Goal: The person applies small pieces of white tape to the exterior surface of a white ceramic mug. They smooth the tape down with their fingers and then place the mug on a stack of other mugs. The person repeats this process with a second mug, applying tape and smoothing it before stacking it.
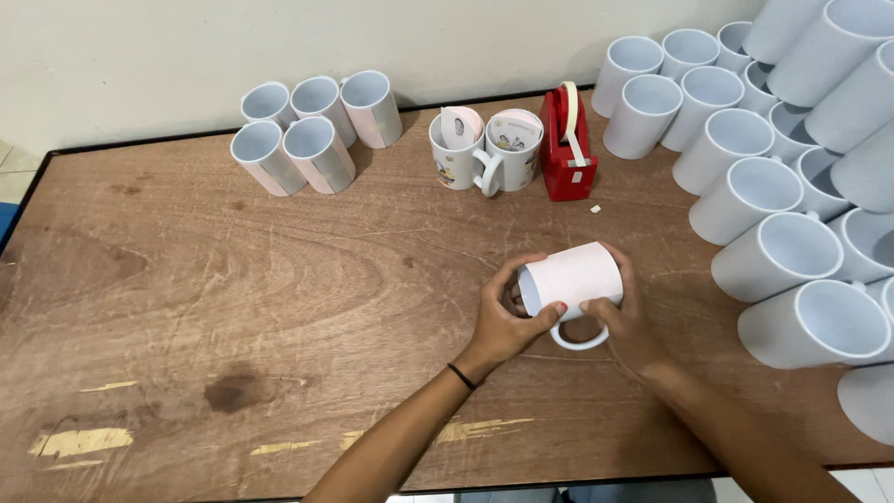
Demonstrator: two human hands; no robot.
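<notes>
A white mug (570,279) wrapped in a pale pink sheet lies on its side over the wooden table (233,279), its mouth turned left and its handle toward me. My left hand (507,321) grips the mouth end, thumb pressing on the sheet. My right hand (622,312) holds the base end, fingers curled over the top and thumb by the handle. A black band circles my left wrist.
Several wrapped mugs (312,130) lie at the back left. Two printed mugs (489,149) stand beside a red tape dispenser (568,144) at the back middle. Several plain white mugs (782,168) are stacked on their sides at the right. A wall runs behind the table.
</notes>
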